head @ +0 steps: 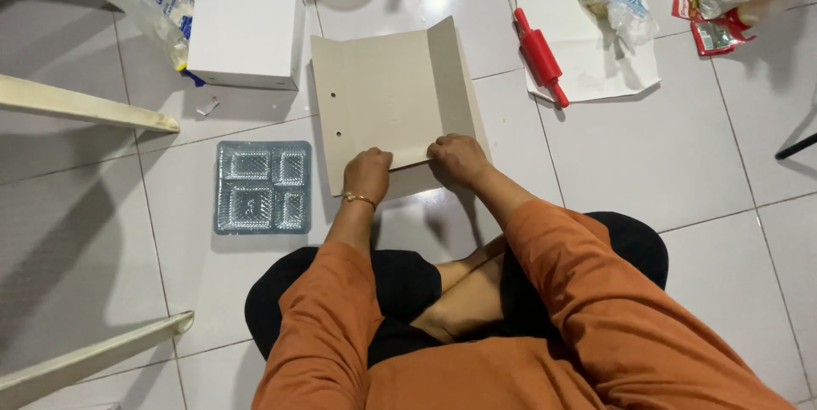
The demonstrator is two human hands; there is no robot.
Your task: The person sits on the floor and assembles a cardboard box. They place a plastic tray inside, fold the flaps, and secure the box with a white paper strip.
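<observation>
Grey cardboard, one flat unfolded box sheet (387,99), lies on the white tiled floor (647,163) before your crossed legs. Your two hands press its near edge: your left hand (368,173), with a thin bracelet, is curled, fingers tucked down on the fold; your right hand (458,159) lies fingers-down just beside it. One clear plastic compartment tray (261,187) sits left of the sheet, one closed white box (245,32) beyond it, one red rolling pin (539,56) to the right.

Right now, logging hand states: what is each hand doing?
Left hand: closed, pressing the cardboard sheet near edge.
Right hand: closed, pressing the same fold.
</observation>
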